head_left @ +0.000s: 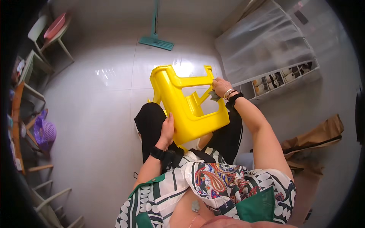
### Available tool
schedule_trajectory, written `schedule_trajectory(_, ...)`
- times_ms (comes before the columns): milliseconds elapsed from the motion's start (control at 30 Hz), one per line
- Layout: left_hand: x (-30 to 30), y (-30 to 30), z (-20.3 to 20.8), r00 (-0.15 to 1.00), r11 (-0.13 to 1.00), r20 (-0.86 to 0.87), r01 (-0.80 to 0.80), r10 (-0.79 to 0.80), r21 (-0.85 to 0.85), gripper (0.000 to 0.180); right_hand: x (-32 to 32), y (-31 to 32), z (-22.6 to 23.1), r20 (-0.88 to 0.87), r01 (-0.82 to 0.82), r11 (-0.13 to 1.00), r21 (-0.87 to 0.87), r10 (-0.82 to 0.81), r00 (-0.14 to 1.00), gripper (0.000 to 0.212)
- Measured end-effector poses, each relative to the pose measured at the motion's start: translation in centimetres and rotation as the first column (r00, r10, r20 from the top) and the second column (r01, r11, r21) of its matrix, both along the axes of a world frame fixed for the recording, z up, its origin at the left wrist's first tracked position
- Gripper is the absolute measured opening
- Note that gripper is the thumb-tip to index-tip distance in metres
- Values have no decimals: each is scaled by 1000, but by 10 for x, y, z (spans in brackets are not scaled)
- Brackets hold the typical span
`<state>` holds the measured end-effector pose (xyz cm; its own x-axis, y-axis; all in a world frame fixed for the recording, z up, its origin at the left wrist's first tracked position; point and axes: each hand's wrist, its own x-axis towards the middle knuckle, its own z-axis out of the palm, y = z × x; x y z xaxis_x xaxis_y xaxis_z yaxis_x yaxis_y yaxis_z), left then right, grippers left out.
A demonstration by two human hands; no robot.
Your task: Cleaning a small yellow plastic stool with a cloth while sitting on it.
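Observation:
A bright yellow moulded plastic piece, apparently a small stool or chair with open cut-outs, is tipped on its side over my knees. Gripping its near left side is my left hand, with the fingers partly hidden behind the plastic. At its right edge, my right hand is closed around a crumpled grey cloth. The cloth touches the yellow frame beside the cut-out.
Ahead on the tiled floor stands a green flat mop. A shoe rack with a translucent cover is at the right, near a brown bag. Chairs, a pink basin and a purple hat line the left.

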<state>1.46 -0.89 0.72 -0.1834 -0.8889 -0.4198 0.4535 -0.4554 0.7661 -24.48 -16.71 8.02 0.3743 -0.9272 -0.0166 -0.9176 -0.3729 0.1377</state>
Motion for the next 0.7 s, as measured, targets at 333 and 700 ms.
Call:
schedule_trajectory(333, 0, 8, 6, 994, 999, -108, -19, 22, 29, 51, 102, 26, 8, 384, -114, 991, -74, 133, 914, 9)
schedule_trajectory(700, 2, 2, 9, 989, 999, -144, -28, 30, 21, 49, 94, 11, 7, 376, -67, 994, 91, 28, 926, 13)
